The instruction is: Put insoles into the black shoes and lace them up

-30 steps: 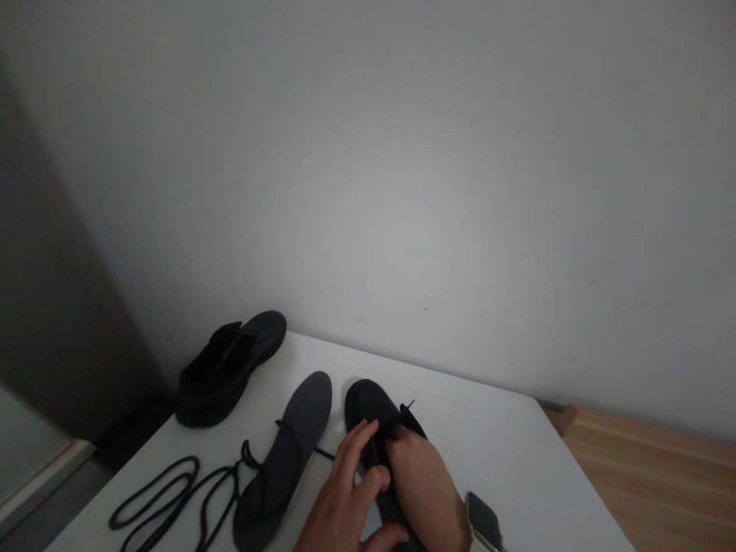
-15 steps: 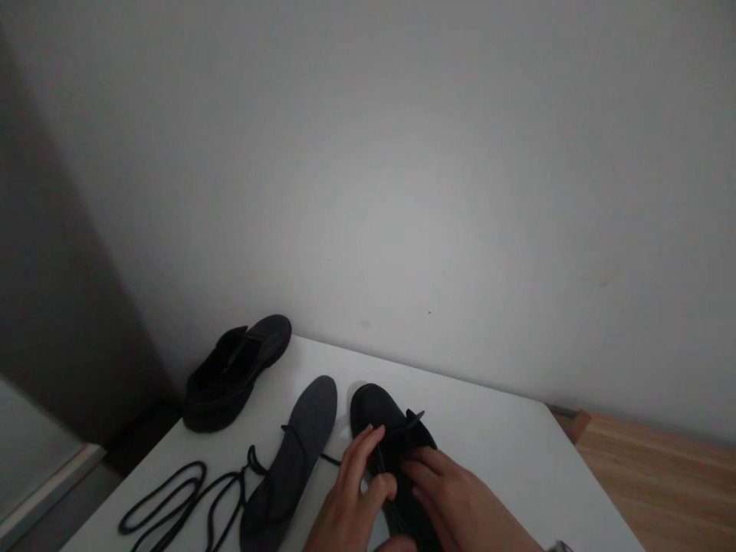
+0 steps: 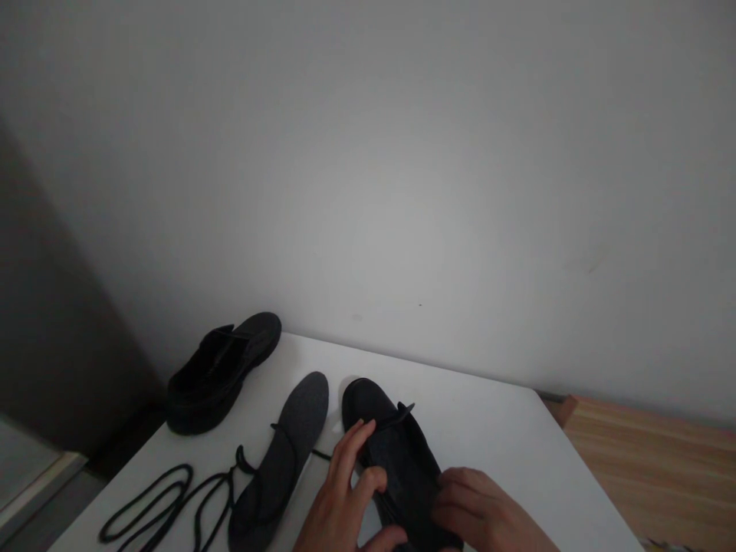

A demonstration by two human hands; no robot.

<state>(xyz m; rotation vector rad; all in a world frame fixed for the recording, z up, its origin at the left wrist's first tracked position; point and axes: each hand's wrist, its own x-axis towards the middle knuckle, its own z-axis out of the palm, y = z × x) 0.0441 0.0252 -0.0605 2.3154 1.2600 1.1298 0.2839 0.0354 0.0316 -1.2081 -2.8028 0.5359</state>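
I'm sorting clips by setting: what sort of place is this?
Probably a room indoors, perhaps a home: a white tabletop stands against a plain wall, with a wood-grain surface to the right.

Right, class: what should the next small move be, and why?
Probably the right hand should press along the inside of the nearer shoe towards the heel: its fingers are at the shoe's right side, and the left hand is opposite, where it could steady things.
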